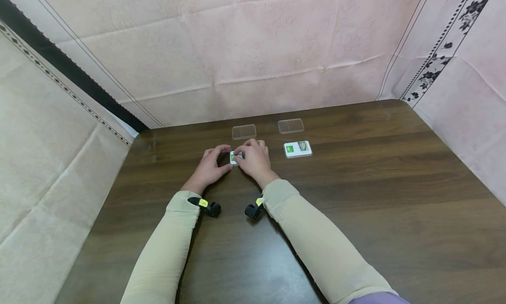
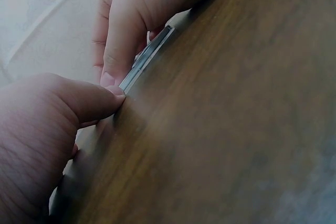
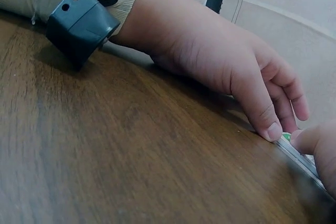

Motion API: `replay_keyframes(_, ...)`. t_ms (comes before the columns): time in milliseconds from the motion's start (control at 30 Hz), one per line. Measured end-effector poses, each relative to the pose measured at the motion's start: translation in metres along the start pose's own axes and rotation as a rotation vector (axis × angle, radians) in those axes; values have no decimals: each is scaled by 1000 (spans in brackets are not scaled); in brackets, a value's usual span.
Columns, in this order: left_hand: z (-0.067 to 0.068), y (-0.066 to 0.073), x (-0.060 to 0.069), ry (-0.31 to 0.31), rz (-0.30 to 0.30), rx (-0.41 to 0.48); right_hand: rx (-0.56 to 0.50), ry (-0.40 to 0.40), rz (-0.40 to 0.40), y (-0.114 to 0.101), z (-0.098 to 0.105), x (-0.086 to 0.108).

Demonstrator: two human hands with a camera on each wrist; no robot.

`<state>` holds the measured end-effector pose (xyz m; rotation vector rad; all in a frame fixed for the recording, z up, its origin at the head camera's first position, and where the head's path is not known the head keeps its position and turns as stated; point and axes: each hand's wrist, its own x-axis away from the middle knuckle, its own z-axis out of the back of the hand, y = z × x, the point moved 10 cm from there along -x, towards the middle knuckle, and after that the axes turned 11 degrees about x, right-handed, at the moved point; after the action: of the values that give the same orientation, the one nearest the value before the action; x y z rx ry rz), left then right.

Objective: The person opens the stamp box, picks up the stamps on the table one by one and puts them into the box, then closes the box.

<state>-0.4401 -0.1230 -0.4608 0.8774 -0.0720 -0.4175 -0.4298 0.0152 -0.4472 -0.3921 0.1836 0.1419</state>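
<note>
A small flat white case with a green mark [image 1: 232, 158] lies on the table between both hands. My left hand [image 1: 210, 166] holds its left end, with thumb and index finger at opposite sides. My right hand [image 1: 254, 158] grips it from above and covers much of its top. The left wrist view shows the thin edge of the case [image 2: 148, 59] low over the wood, beside both thumbs. In the right wrist view, the left thumb touches a corner of the case [image 3: 298, 153], near the right hand's thumb and fingertip.
Another white case with a green square and a round picture [image 1: 298, 149] lies to the right. Two clear rectangular covers sit farther back, a left cover [image 1: 243, 132] and a right cover [image 1: 290, 126]. The brown wooden table [image 1: 356, 198] meets pale patterned cloth [image 1: 269, 53] behind.
</note>
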Motion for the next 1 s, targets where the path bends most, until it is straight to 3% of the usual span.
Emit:
replay_keyframes(567, 0, 0, 0, 5, 3, -3, -1, -11, -12, 0, -1, 0)
replay_keyframes(1000, -3, 6, -3, -18, -39, 3, 9, -16, 18, -1, -4, -3)
